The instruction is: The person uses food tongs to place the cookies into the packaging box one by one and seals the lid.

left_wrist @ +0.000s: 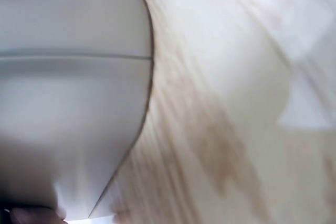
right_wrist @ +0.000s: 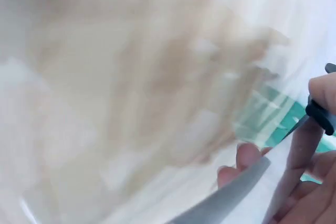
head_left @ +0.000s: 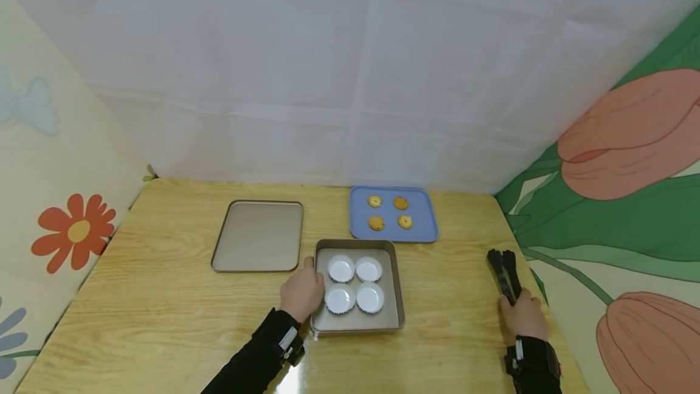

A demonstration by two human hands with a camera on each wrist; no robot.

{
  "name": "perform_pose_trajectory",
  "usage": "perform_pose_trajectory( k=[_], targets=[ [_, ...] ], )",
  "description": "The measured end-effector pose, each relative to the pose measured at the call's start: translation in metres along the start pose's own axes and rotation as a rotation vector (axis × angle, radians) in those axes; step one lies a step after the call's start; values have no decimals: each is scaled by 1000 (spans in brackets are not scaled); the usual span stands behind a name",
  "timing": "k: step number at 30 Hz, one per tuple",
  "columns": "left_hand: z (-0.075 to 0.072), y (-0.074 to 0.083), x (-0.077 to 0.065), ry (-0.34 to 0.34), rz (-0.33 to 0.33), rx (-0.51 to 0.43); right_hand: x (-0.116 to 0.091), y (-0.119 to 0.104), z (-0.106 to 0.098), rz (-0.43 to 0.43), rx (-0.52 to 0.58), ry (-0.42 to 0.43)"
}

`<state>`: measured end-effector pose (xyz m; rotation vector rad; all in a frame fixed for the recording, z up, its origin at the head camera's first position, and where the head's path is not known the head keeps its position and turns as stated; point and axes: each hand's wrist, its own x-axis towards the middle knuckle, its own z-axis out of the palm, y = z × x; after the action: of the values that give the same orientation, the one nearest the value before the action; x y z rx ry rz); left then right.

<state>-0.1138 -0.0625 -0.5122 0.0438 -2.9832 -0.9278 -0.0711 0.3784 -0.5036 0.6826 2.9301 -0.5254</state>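
Observation:
A square baking pan with a raised wall stands near the middle of the table, holding several white paper cupcake liners. My left hand grips the pan's left wall. In the left wrist view, fingertips show at the bottom edge beside the pale metal of the pan. My right hand holds black tongs near the table's right side, their two tips spread apart and pointing away from me. The right wrist view shows fingers curled around the tongs.
A flat, shallow baking tray lies to the left, behind my left hand. At the back right, a blue tray carries several small round cookies. A white cloth hangs behind the table, with printed panels on both sides.

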Motion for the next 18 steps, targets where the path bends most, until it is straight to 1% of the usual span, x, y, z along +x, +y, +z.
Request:
perform_pose_trajectory(
  k=[4, 8, 12, 18],
  targets=[
    [1, -1, 0, -8, -4, 7, 4, -11, -2, -61, 26, 30],
    [2, -1, 1, -27, -13, 8, 12, -32, -5, -138, 34, 76],
    [2, 0, 0, -16, -21, 8, 25, -58, -9, -250, 32, 136],
    [3, 0, 0, -20, -37, 16, 42, -106, -17, -377, 8, 154]
  ],
)
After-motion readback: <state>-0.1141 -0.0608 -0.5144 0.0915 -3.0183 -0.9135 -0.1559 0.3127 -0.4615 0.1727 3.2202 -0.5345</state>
